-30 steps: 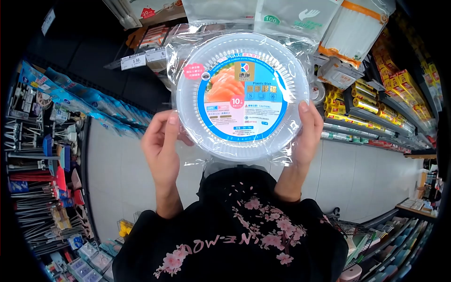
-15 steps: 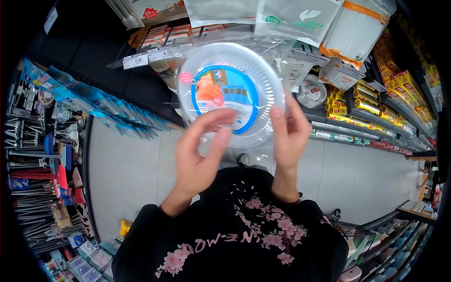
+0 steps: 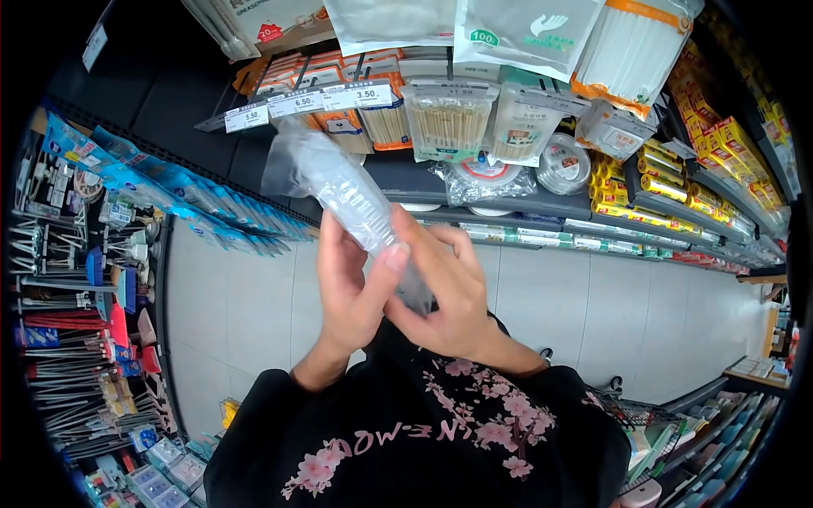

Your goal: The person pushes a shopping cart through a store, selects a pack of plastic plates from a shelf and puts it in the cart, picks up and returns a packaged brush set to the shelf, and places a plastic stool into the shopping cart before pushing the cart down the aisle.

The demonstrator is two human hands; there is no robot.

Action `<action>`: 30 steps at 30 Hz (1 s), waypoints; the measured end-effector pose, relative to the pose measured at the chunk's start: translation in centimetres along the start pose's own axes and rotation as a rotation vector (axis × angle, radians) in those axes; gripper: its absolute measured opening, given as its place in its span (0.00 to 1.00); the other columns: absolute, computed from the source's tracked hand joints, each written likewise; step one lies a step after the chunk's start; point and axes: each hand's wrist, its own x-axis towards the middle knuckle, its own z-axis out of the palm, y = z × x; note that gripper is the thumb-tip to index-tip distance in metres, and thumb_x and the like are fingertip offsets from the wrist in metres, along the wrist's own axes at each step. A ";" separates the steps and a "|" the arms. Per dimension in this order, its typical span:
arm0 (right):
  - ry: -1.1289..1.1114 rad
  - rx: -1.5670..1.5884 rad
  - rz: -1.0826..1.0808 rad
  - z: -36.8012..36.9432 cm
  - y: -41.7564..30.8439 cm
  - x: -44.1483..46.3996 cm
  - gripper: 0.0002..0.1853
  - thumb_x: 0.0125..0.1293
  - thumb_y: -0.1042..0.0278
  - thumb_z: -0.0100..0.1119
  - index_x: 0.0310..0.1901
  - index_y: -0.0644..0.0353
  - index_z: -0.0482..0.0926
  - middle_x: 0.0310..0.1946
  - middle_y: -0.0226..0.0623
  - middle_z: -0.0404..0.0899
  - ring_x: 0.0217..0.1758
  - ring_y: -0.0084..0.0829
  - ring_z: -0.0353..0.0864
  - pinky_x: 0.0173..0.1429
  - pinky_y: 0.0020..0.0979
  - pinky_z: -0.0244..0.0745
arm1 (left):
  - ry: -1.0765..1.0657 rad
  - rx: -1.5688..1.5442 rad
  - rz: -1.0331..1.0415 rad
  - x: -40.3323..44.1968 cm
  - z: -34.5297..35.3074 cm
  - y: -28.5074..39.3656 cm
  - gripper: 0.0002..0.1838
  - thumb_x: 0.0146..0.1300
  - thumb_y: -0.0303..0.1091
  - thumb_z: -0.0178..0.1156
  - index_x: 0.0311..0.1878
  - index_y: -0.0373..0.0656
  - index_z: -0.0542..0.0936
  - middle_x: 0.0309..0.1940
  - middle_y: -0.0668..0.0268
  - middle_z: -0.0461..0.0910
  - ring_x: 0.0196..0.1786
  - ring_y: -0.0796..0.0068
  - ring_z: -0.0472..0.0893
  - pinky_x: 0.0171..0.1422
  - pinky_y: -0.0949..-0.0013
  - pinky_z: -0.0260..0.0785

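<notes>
A clear-wrapped pack of plastic dishes (image 3: pixel 354 196) is seen edge-on, tilted, its stacked rims showing and its round label out of sight. My left hand (image 3: pixel 349 284) grips it from the left, thumb on the near part of the edge. From the right, my right hand (image 3: pixel 445 288) holds it too, its fingers bent over the wrapping close to my left thumb. Beyond the pack, bags of wooden sticks (image 3: pixel 449 118) hang under a price strip (image 3: pixel 326 100). Another wrapped round pack (image 3: pixel 484 179) lies on the shelf.
Blue hanging packets (image 3: pixel 178 190) line the left side near rods and brushes (image 3: pixel 68 339). Yellow boxes (image 3: pixel 732 152) and rolls fill the right shelves. A wire cart (image 3: pixel 644 415) stands at lower right, above the tiled floor (image 3: pixel 618 313).
The pack has turned from face-on to edge-on and shifted left. Both hands have come together around its near end, and the shelf behind it is now exposed.
</notes>
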 end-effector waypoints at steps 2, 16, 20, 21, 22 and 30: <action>-0.039 -0.025 -0.027 0.1 -0.6 -0.4 0.37 0.47 0.71 0.74 0.62 0.66 0.74 0.65 0.49 0.74 0.52 0.43 0.78 0.54 0.36 0.73 | -0.002 0.051 -0.007 -0.4 -0.2 0.4 0.31 0.66 0.28 0.61 0.68 0.34 0.59 0.54 0.62 0.73 0.55 0.76 0.74 0.61 0.70 0.66; 0.142 -0.148 0.068 -2.7 3.2 0.0 0.25 0.58 0.69 0.70 0.58 0.61 0.79 0.55 0.44 0.82 0.59 0.41 0.76 0.66 0.37 0.66 | -0.055 -0.791 -0.095 0.6 -6.2 -1.3 0.31 0.68 0.40 0.46 0.67 0.25 0.66 0.61 0.43 0.74 0.61 0.51 0.78 0.67 0.53 0.69; 0.242 0.219 0.459 -3.9 4.1 -1.0 0.24 0.67 0.71 0.64 0.63 0.65 0.74 0.49 0.40 0.84 0.51 0.28 0.80 0.59 0.30 0.71 | -0.005 -0.802 -0.184 1.1 -8.9 -2.5 0.32 0.69 0.42 0.45 0.68 0.24 0.64 0.62 0.40 0.73 0.61 0.48 0.77 0.68 0.52 0.69; 0.194 0.477 0.610 -4.2 3.7 -1.0 0.24 0.69 0.72 0.62 0.65 0.66 0.72 0.47 0.39 0.85 0.48 0.23 0.81 0.56 0.26 0.73 | -0.045 -0.737 -0.195 1.6 -9.7 -3.0 0.32 0.70 0.43 0.45 0.68 0.25 0.64 0.62 0.40 0.73 0.61 0.49 0.78 0.68 0.52 0.69; 0.210 0.462 0.607 -4.4 3.1 -1.0 0.24 0.69 0.72 0.62 0.65 0.66 0.72 0.47 0.39 0.85 0.48 0.23 0.81 0.56 0.26 0.73 | -0.064 -0.746 -0.202 2.2 -10.2 -3.4 0.32 0.70 0.43 0.45 0.68 0.25 0.64 0.62 0.40 0.73 0.61 0.49 0.78 0.68 0.52 0.69; 0.478 0.430 0.569 -4.3 -1.7 -0.3 0.26 0.68 0.77 0.61 0.66 0.70 0.69 0.42 0.39 0.86 0.41 0.17 0.81 0.45 0.18 0.74 | -0.199 -0.416 -0.239 4.6 -9.3 0.3 0.26 0.75 0.37 0.48 0.67 0.27 0.66 0.61 0.50 0.76 0.61 0.65 0.78 0.68 0.65 0.68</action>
